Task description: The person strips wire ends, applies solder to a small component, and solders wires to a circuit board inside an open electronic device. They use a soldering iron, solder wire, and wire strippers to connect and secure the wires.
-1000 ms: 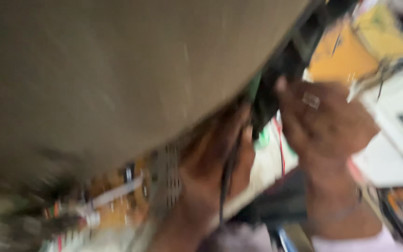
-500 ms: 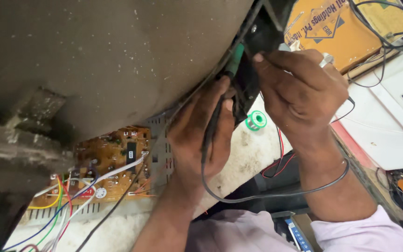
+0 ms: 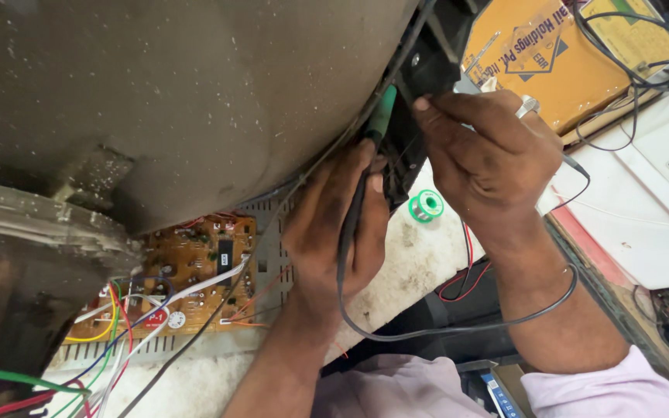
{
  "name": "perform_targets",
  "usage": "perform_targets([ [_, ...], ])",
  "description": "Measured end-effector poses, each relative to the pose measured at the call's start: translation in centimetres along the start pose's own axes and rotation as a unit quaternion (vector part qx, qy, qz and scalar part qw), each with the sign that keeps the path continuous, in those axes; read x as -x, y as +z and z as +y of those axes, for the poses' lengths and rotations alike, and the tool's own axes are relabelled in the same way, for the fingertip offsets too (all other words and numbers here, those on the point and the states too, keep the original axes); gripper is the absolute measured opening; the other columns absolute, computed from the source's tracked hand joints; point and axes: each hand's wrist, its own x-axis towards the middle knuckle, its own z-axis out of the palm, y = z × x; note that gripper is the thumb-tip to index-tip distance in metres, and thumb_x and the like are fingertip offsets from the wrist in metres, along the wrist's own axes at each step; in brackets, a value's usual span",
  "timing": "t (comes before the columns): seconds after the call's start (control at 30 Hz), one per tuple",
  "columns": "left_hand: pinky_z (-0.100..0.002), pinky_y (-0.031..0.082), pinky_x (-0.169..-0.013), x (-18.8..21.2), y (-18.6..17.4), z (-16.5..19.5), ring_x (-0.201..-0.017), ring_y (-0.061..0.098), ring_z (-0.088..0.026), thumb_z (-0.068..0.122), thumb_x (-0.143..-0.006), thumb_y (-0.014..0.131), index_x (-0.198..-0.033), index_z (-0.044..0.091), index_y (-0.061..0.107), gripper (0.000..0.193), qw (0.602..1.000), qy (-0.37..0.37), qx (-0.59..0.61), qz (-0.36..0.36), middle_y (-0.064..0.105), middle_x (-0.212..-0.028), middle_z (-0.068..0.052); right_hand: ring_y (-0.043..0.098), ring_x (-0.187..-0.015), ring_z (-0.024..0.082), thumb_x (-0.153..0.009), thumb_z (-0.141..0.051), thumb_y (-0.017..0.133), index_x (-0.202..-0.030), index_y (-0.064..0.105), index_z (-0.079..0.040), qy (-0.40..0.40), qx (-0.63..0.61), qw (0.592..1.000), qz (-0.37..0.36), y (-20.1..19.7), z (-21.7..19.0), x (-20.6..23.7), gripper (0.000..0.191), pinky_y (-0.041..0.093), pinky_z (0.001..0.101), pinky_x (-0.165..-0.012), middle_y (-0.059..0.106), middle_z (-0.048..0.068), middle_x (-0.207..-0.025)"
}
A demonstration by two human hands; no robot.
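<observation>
The big grey picture tube looks heavy, glass and fragile, best steadied by its rim; below it lies an orange circuit board. The left hand has its fingers closed round a thin, stiff green-handled tool with a limp black cable. The right hand pinches something small at the black part; what it is stays hidden.

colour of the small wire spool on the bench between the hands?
Green, with a pale centre: the spool shows in the head view, just below the right hand.
</observation>
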Motion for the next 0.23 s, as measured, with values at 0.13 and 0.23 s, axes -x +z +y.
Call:
perform_targets([
  [0.13,-0.031,0.063,-0.089,0.0,-0.1,0.0,-0.1,0.077,-0.026,0.0,-0.106,0.063,-0.133,-0.004,0.062,0.026,1.0,-0.006,-0.011,-0.003,0.072,-0.117,-0.018,0.065,-0.072,0.021,-0.092,0.005,0.09,-0.094,0.078,-0.003,-0.007,0.009,1.0,0.003,0.0,0.0,-0.3,0.014,0.046,0.0328,-0.058,0.07,0.008,-0.095],
  [0.23,-0.032,0.063,-0.09,0.0,-0.1,-0.1,-0.102,0.077,-0.027,0.002,-0.107,0.063,-0.132,-0.003,0.062,0.026,1.0,0.001,-0.03,-0.004,0.072,-0.118,-0.018,0.066,-0.074,0.021,-0.093,0.005,0.09,-0.094,0.078,-0.003,-0.007,0.008,1.0,0.003,-3.4,-4.4,1.9,0.014,0.046,0.0328,-0.059,0.07,0.008,-0.096],
])
